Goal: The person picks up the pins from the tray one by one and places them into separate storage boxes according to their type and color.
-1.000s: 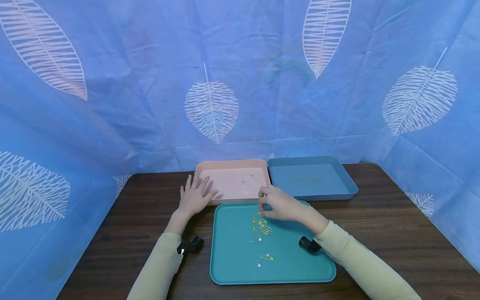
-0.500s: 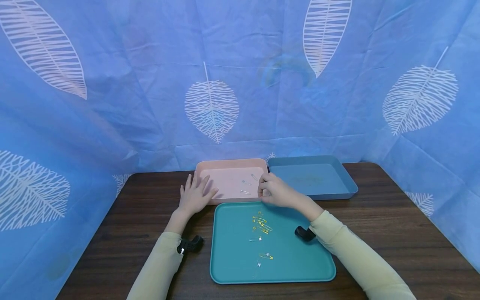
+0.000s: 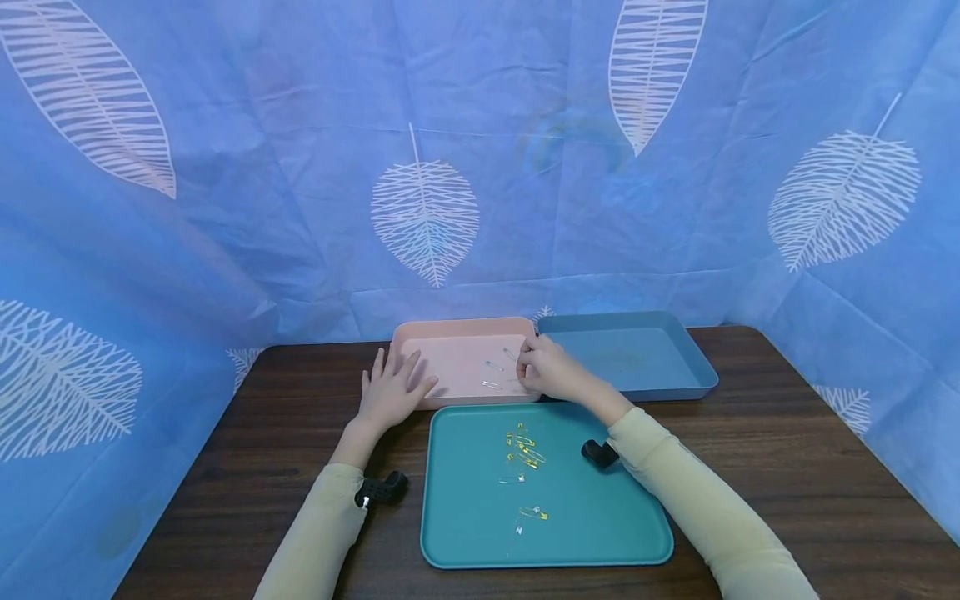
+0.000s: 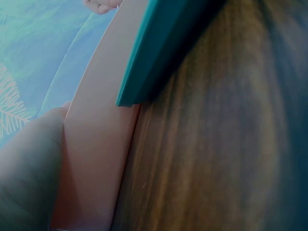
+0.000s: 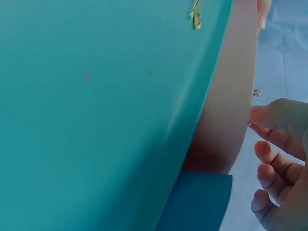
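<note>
Over the right end of the pink tray (image 3: 442,350), my right hand (image 3: 551,367) pinches a small silvery safety pin (image 5: 256,94) between thumb and forefinger. Its other fingers (image 5: 272,178) are bent and hold nothing. Several silver safety pins (image 3: 491,385) lie in the pink tray, left of that hand. My left hand (image 3: 392,392) rests with spread fingers at the pink tray's front left corner, its thumb along the wall in the left wrist view. On the green tray (image 3: 600,525), gold safety pins (image 3: 528,454) lie clustered near the back, with a few silver and gold ones nearer the front.
A blue tray (image 3: 630,354) stands right of the pink one, at the back of the dark wooden table (image 3: 765,433). The green tray sits in front of both. A blue cloth (image 3: 315,208) with white leaf prints hangs behind the table.
My right hand has moved away from the green tray's back edge, forward over the right end of the pink tray, carrying the pin. The left hand has stayed in place.
</note>
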A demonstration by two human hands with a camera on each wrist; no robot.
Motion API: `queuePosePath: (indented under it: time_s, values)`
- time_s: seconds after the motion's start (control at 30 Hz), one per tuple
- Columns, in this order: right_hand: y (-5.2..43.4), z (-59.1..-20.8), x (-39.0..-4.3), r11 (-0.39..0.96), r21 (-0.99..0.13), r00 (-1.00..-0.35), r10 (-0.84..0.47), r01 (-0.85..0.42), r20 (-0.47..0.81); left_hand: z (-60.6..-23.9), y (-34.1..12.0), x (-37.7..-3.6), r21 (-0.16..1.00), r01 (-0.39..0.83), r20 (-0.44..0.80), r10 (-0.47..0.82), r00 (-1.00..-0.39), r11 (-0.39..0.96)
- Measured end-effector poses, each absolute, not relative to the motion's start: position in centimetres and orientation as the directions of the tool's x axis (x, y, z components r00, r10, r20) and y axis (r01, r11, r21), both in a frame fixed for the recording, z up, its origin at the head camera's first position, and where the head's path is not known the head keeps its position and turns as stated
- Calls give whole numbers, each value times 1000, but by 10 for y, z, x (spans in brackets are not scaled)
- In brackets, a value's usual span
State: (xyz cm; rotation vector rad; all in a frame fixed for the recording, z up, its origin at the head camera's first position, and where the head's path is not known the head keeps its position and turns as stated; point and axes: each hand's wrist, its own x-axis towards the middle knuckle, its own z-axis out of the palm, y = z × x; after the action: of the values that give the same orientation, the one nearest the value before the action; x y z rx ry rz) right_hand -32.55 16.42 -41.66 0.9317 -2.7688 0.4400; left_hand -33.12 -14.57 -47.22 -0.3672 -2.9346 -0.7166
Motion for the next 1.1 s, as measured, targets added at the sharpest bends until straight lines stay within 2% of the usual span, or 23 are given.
queuePosePath:
  time_s: [0.43,0.63,1.1]
  values:
    - [162,-419,-342,830,-173,-839,-486,-530,244,-472,-145,-331,421,251,143,210,-967,871]
    - [161,-421,-349,856,-135,-848,-451,-499,278,-473,-145,-331,421,247,143,205,-968,873]
    - [158,-425,-358,889,-120,-868,-391,-443,304,-474,-146,-332,415,242,134,204,-970,877]
